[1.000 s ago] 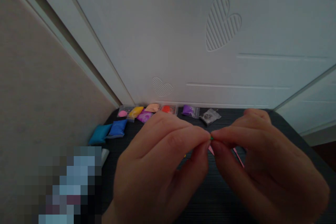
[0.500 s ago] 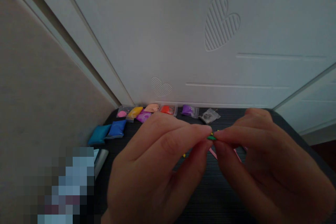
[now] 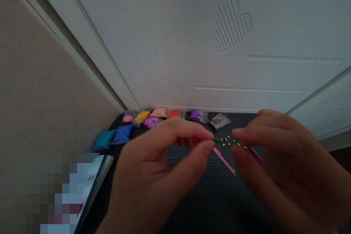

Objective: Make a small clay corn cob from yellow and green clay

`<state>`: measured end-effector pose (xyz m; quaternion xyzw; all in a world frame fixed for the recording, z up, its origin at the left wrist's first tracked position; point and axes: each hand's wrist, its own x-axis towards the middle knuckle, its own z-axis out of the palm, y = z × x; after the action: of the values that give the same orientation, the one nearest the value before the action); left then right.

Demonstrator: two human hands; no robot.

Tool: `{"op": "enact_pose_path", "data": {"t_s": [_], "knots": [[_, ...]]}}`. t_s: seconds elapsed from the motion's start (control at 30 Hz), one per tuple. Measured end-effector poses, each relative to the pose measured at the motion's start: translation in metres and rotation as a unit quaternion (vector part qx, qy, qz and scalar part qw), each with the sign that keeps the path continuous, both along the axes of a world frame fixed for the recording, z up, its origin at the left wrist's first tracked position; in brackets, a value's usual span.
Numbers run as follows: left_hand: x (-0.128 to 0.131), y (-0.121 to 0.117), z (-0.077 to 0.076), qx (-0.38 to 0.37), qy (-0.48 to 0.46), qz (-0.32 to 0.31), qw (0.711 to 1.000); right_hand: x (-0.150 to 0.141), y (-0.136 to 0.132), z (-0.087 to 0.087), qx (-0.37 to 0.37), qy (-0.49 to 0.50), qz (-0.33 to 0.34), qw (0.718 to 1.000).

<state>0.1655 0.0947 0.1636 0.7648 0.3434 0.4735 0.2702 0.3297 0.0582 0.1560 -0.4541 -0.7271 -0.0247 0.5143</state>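
Note:
Between thumb and forefinger, my left hand [image 3: 161, 164] pinches a small green piece of clay [image 3: 217, 140] with a pointed end. To its right, my right hand [image 3: 282, 164] is apart from it, thumb and forefinger spread with nothing visible between them. Several tiny yellow-and-green pieces [image 3: 228, 144] lie on the dark tabletop between and beyond the hands. A flat pink modelling tool [image 3: 225, 161] rests below them. Part of a second pink tool [image 3: 256, 154] shows beside my right fingers, the rest hidden by the hand.
Along the back edge lie several bags of coloured clay, including a yellow one [image 3: 142, 117], a purple one [image 3: 195, 115] and a grey one [image 3: 219, 121]. Blue [image 3: 122, 134] and teal [image 3: 104, 140] packets sit at left, above a partly blurred phone-like device [image 3: 91, 179]. A white panel [image 3: 175, 44] rises behind the table.
My right fingers have let go of the green clay and moved right, opening. My left hand has kept it and shifted slightly left. The tiny pieces and pink tool are now uncovered.

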Motion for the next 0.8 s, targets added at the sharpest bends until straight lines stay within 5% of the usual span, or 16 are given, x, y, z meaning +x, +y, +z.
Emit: {"op": "enact_pose_path", "data": {"t_s": [0.23,0.8], "knots": [[0.003,0.005,-0.013,-0.065,-0.067,-0.049,0.994,0.003,0.004,-0.001,-0.023,-0.045,0.032,0.998],[0.004,0.006,-0.009,-0.097,-0.052,-0.072,0.991,0.007,0.004,0.001,-0.015,-0.061,0.036,0.997]]}}
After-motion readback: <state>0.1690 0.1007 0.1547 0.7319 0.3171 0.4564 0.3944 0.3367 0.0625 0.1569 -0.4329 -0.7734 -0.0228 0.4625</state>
